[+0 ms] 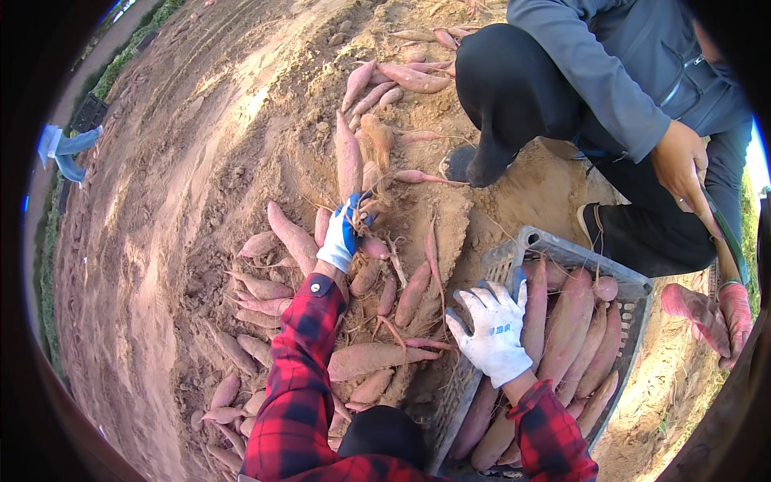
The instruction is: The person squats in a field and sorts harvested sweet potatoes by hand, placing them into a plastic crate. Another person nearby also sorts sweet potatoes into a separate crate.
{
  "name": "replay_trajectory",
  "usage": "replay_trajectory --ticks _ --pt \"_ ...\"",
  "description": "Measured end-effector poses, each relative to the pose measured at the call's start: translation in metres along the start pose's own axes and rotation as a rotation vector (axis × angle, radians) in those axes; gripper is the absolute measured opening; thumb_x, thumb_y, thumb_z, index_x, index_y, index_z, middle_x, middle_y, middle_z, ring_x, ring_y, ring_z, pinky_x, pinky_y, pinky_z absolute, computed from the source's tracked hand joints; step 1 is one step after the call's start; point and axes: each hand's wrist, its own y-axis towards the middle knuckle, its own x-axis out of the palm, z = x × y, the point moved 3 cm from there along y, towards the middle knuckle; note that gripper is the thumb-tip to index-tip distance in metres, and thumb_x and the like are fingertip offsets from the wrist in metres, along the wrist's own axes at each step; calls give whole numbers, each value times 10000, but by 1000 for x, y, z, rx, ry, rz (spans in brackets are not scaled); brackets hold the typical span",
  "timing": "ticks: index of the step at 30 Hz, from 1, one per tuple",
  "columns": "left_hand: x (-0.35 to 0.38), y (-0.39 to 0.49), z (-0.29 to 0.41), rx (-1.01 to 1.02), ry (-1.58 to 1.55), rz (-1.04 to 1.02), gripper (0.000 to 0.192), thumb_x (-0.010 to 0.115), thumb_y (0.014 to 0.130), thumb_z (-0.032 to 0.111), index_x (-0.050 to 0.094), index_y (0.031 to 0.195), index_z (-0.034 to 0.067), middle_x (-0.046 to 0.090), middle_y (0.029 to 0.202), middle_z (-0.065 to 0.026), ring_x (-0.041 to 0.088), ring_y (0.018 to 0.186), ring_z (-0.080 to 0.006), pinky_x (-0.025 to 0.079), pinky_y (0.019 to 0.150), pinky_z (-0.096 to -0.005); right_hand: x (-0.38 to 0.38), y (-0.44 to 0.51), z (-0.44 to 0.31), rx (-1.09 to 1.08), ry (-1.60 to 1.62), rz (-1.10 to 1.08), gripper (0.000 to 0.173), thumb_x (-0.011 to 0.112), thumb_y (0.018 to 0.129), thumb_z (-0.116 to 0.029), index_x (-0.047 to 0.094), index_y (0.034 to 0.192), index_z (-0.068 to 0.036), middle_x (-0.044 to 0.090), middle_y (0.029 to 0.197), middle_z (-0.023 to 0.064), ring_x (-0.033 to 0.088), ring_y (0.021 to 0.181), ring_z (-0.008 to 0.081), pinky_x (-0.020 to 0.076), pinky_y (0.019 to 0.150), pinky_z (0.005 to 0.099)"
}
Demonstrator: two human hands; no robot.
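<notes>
My left hand (342, 234), in a white glove with blue coating, is closed around the stringy root stems (365, 218) of a clump of sweet potatoes. A long pink sweet potato (347, 158) points away just beyond the fingers, and a browner one (379, 140) lies beside it. My right hand (494, 328), in a matching glove, rests palm down with fingers spread over the near side of a grey plastic crate (629, 337). Its fingertips touch or nearly touch the large sweet potatoes (566, 325) inside. What lies under the palm is hidden.
Loose sweet potatoes (295, 235) cover the soil around my left arm, with another pile (415, 77) farther ahead. A co-worker (626, 78) crouches across the crate, one hand (680, 162) bare, a pink glove (735, 313) low at right. Another person (69, 150) is far left.
</notes>
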Motion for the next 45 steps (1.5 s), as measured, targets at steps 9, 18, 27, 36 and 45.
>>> replay_trajectory --ticks 9,18,27,36,45 --pt "-29 -182 -23 -130 -457 -212 314 459 1051 306 538 1291 120 636 1120 -71 653 979 -244 535 939 -541 3 -4 1 -5 -16 -2 357 664 873 -395 713 1098 -122 694 1139 68 570 1200 282 215 1139 616" --pt "11 -322 -12 -263 230 298 314 728 911 180 676 1160 -4 702 976 -24 656 823 -118 535 698 -275 4 -11 -3 -19 -187 6 410 607 916 -398 650 1217 -123 643 1225 88 518 1255 277 177 1162 594" --pt "86 -366 38 109 1304 -85 379 773 815 318 666 1087 77 725 929 -125 698 861 -253 528 798 -360 13 -77 -100 -641 -215 -59 826 756 784 -362 399 1509 -191 515 1375 142 440 1332 342 178 1188 581" --pt "125 -359 84 493 1912 -41 234 715 724 194 624 933 146 681 807 -110 649 794 -323 455 827 -425 -9 -95 -108 -395 -248 -121 489 788 713 -301 592 1118 -110 589 1040 85 593 974 278 480 804 418" --pt "157 -316 93 647 1429 235 240 674 815 136 675 1051 92 732 871 -129 688 757 -328 527 690 -418 -41 -144 -73 163 507 -258 477 725 823 -450 648 1052 -38 700 901 169 683 845 339 531 771 439"
